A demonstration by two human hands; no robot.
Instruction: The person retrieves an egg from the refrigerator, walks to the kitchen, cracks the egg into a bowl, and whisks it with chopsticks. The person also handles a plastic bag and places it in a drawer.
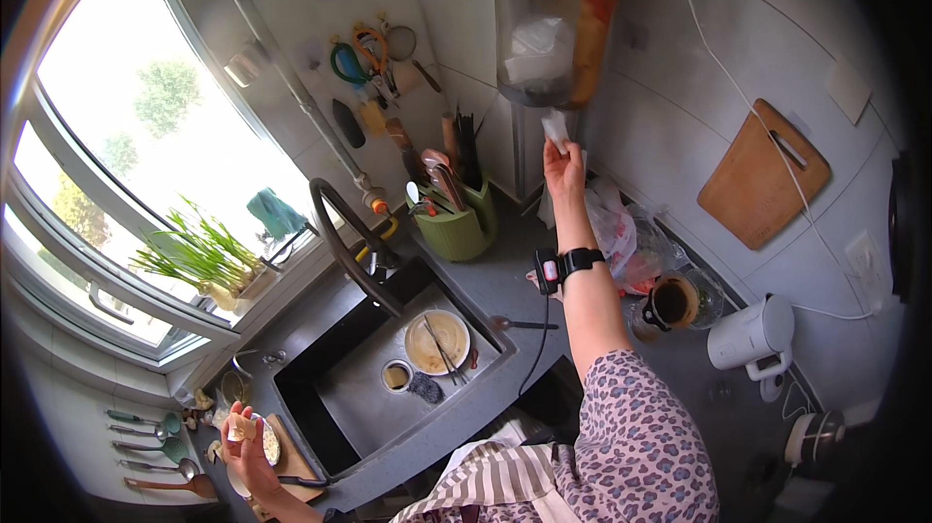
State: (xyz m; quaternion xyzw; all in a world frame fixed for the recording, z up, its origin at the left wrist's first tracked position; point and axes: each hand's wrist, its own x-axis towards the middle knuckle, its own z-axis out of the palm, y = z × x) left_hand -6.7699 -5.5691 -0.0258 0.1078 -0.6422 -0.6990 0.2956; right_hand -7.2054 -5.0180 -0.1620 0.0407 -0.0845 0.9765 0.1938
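My left hand, at the lower left, holds a small pale, tan piece in its fingertips; I cannot tell what it is. Below it are a bowl of pale bits and a wooden board with a dark-handled knife. My right hand is raised and pinches a thin white plastic sheet or bag. That sheet is just under a clear wall holder with white plastic inside.
A sink holds a bowl with chopsticks. Behind it stand a curved faucet and a green utensil holder. Plastic bags, a dark-filled jar and a white kettle stand at right.
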